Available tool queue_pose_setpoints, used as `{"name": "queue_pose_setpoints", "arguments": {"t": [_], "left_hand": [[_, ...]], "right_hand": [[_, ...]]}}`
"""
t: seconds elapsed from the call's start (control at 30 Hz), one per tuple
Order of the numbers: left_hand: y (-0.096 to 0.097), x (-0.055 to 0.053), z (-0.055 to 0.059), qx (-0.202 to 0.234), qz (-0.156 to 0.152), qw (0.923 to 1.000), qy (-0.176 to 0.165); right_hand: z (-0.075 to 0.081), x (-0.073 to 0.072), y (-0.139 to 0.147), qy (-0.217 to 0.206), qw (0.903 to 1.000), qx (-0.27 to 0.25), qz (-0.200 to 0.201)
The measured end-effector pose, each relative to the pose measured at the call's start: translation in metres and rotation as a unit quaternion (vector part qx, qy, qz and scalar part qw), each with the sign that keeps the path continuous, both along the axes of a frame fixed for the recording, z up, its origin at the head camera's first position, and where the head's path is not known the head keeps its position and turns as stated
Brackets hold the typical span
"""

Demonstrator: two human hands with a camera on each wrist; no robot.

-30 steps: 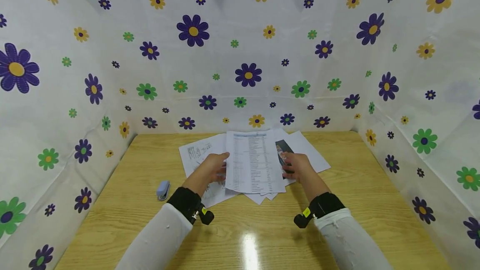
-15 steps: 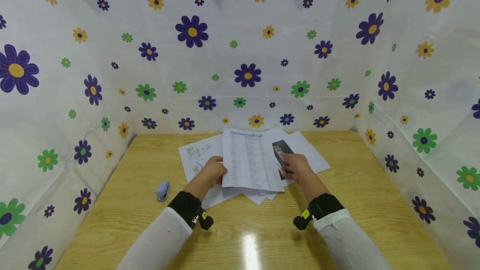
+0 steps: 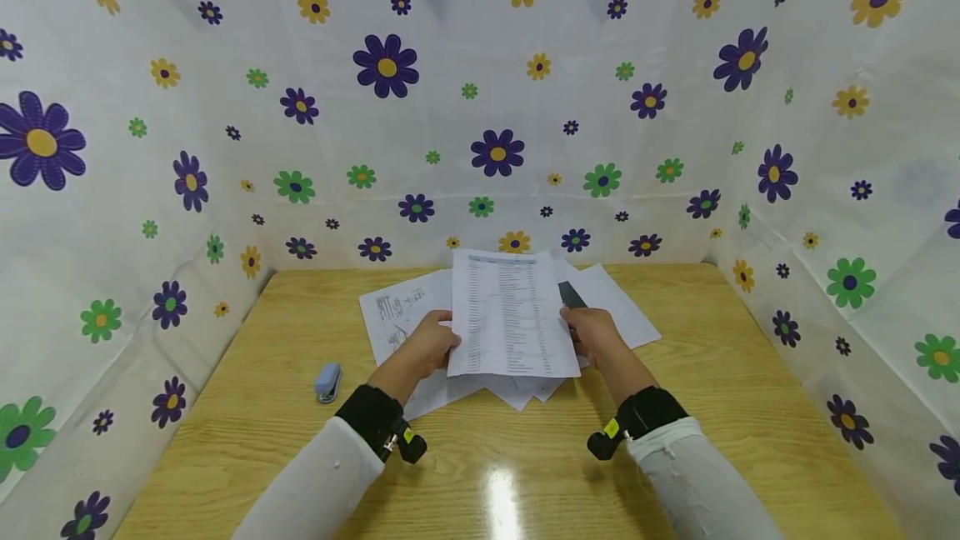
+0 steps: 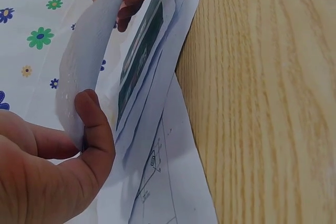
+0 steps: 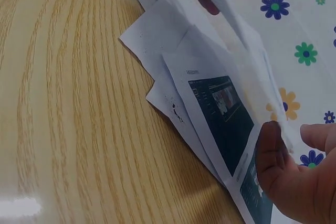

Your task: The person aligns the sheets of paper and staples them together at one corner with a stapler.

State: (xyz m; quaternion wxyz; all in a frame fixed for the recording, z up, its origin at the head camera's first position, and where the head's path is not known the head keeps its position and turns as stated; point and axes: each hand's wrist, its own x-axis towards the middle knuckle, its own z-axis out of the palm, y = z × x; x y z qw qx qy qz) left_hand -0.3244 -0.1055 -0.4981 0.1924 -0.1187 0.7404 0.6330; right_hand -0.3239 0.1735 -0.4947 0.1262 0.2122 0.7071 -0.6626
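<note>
A white printed sheet (image 3: 510,315) covered in columns of small text is raised at a tilt above a spread of loose papers (image 3: 408,307). My left hand (image 3: 431,342) pinches its left edge; in the left wrist view, the thumb and fingers of that hand (image 4: 58,166) meet on the sheet (image 4: 86,61). At the right edge is my right hand (image 3: 596,336). In the right wrist view, the fingers of this hand (image 5: 302,177) curl against the sheet (image 5: 257,56), which runs between them and the thumb. Whether other sheets lie behind it is hard to tell.
A light blue stapler (image 3: 327,382) stands on the wooden table (image 3: 480,448) to the left of the papers. Among the papers below is one with a dark printed picture (image 5: 223,119). A flower-patterned white cloth (image 3: 450,107) encloses the back and sides.
My left hand has closed on the sheet's left edge, and the sheet has tilted up and shifted slightly right. My right hand has come from beside the sheet onto its right edge.
</note>
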Motion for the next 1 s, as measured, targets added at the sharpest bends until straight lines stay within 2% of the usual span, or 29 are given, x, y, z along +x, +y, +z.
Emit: {"name": "queue_pose_setpoints", "arguments": {"t": [0.4,0.67,0.83,1.0], "left_hand": [[0.004,0.009,0.016,-0.003,-0.036,0.9991,0.025],[-0.006,0.024,0.032,0.020,-0.068,0.9962,0.050],[-0.012,0.030,0.042,0.035,-0.070,0.9953,0.057],[-0.015,0.033,0.050,0.040,-0.068,0.9943,0.072]], "right_hand": [[0.009,0.007,0.001,0.043,0.9964,0.072,0.011],[0.026,0.025,0.006,0.075,0.9952,0.056,0.030],[0.037,0.036,0.011,0.097,0.9927,0.055,0.047],[0.045,0.043,0.011,0.100,0.9923,0.046,0.057]]}}
